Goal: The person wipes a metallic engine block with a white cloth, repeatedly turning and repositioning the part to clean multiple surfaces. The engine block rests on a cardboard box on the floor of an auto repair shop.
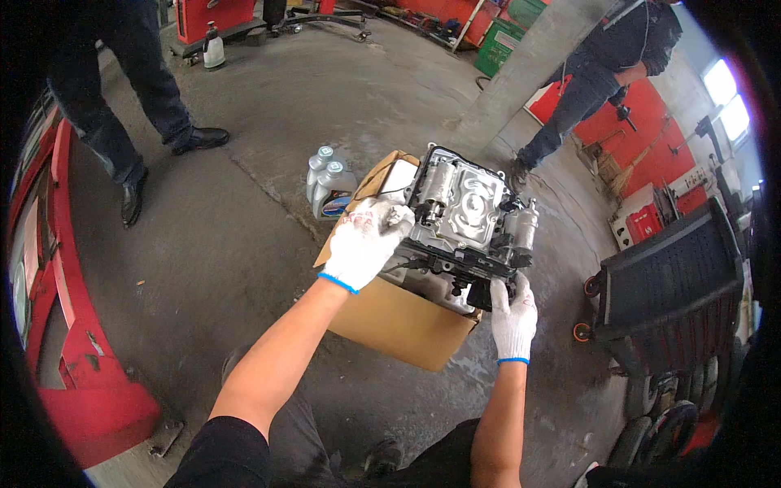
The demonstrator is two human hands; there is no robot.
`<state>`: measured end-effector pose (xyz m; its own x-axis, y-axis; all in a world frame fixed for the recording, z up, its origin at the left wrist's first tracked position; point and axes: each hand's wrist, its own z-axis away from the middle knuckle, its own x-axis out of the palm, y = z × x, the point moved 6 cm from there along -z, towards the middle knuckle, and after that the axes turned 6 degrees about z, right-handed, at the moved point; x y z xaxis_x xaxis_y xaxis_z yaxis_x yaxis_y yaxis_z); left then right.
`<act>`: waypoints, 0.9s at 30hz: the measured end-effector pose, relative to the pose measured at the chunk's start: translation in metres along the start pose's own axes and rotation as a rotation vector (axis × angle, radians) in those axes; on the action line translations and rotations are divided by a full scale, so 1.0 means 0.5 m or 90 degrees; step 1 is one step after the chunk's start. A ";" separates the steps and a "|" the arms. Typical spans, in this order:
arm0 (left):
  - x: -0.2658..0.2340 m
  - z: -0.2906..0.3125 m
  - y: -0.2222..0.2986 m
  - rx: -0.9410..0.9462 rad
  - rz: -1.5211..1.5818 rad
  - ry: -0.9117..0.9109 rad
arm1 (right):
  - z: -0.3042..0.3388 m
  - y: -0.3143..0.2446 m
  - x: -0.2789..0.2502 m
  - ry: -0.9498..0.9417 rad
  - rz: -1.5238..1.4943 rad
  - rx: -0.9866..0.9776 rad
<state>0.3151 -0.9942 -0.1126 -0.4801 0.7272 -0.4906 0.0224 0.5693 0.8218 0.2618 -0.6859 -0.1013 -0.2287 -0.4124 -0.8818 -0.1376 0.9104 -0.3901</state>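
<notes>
A transmission valve body (473,205), with a shaped silver cover, two metal cylinders and a black frame, is tilted above an open cardboard box (399,329). My left hand (362,244), in a white glove with a blue cuff, has its fingers curled on the unit's left edge. At the near right corner, my right hand (513,317), gloved the same way, grips the black frame; its fingertips are partly hidden underneath. Below the unit, more silver metal shows inside the box. Whether the box bears part of the unit's weight, I cannot tell.
Grey oil bottles (327,183) stand just left of the box. A metal post (529,69) rises beyond it. One person (130,89) stands at far left, another (590,81) at far right. A red lift frame (81,350) lies left; a black cart (667,276) stands right.
</notes>
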 end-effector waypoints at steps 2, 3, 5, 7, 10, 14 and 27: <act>0.003 -0.004 -0.002 0.056 -0.031 -0.018 | -0.003 0.001 0.003 0.003 0.013 -0.004; 0.007 -0.006 -0.010 0.031 -0.037 -0.009 | -0.003 0.003 0.008 0.010 0.014 -0.023; 0.009 -0.002 -0.004 0.084 -0.067 0.051 | -0.001 -0.003 0.004 0.012 0.025 -0.026; 0.022 0.007 -0.011 0.128 -0.148 0.085 | 0.000 -0.009 0.003 0.014 0.036 -0.026; 0.029 0.018 0.012 0.137 -0.205 0.069 | -0.001 -0.007 0.003 0.019 0.044 -0.028; 0.042 0.042 0.046 0.170 -0.234 0.018 | -0.002 -0.004 0.010 0.018 0.045 -0.040; 0.030 0.026 0.043 0.143 -0.234 0.063 | -0.004 -0.009 0.001 -0.014 0.048 -0.027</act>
<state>0.3198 -0.9662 -0.1062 -0.5729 0.4272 -0.6995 0.0199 0.8604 0.5092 0.2605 -0.6903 -0.0992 -0.2186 -0.3416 -0.9141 -0.1609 0.9365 -0.3115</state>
